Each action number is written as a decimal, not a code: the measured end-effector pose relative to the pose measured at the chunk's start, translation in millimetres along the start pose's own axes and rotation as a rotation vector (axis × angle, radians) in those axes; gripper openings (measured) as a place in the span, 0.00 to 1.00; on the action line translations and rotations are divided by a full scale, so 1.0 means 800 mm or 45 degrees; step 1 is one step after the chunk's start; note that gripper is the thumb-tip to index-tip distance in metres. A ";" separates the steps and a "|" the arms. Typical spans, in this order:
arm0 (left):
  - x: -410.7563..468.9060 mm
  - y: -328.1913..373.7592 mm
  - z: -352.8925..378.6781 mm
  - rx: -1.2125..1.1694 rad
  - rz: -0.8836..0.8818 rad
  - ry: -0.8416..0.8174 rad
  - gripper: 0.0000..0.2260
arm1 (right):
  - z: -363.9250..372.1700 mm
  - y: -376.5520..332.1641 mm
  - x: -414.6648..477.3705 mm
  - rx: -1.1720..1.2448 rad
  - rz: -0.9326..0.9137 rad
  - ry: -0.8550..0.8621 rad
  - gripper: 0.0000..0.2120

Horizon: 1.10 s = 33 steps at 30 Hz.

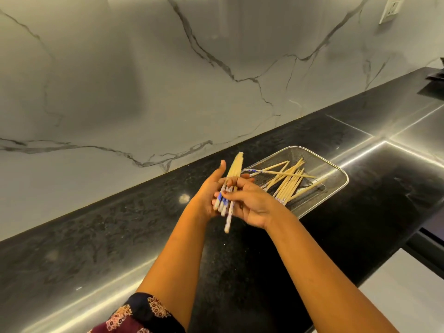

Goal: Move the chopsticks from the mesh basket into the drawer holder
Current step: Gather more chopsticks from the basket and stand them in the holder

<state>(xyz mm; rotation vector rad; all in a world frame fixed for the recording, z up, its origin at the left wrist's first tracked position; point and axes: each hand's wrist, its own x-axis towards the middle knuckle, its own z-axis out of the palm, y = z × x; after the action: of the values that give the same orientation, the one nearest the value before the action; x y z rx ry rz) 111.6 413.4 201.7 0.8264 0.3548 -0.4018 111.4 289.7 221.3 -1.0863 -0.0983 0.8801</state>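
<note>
A bundle of pale wooden chopsticks (pixel 235 167) with blue-and-white patterned ends lies across my left hand (pixel 206 195), tips pointing away toward the wall. My right hand (pixel 249 203) pinches the patterned ends of the same bundle from the right, and one chopstick hangs lower than the others. Just right of my hands, a rectangular metal mesh basket (pixel 336 169) sits on the black counter. Inside it lie several more chopsticks (pixel 288 181), criss-crossed. The drawer holder is not in view.
The black stone counter (pixel 120 236) runs diagonally below a grey-veined marble wall (pixel 168 80). A wall socket (pixel 391 9) is at top right. A dark object (pixel 436 78) sits at the far right end of the counter. A patterned sleeve (pixel 139 316) shows at the bottom.
</note>
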 end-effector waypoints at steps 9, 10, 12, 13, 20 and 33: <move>-0.008 0.000 0.003 -0.190 0.366 0.146 0.06 | -0.021 0.021 -0.013 -0.091 -0.062 -0.017 0.06; -0.008 0.002 0.004 -0.210 0.432 0.152 0.06 | -0.024 0.027 -0.013 -0.016 -0.083 0.033 0.05; -0.010 0.007 0.005 -0.233 0.558 0.160 0.06 | -0.027 0.040 -0.012 0.140 -0.094 0.185 0.09; -0.011 0.009 0.006 -0.246 0.606 0.158 0.06 | -0.028 0.045 -0.011 0.224 -0.107 0.269 0.13; -0.014 -0.022 0.030 -0.256 0.694 0.051 0.05 | -0.010 0.037 0.011 0.641 -0.278 0.472 0.23; -0.028 -0.061 0.051 -0.318 0.686 0.028 0.06 | -0.007 0.043 0.002 0.794 -0.338 0.427 0.27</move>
<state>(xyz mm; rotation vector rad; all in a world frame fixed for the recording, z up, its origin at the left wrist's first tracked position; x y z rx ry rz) 74.8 356.7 206.6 0.6493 0.1857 0.1523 95.4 293.0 190.5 -0.5998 0.2904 0.4295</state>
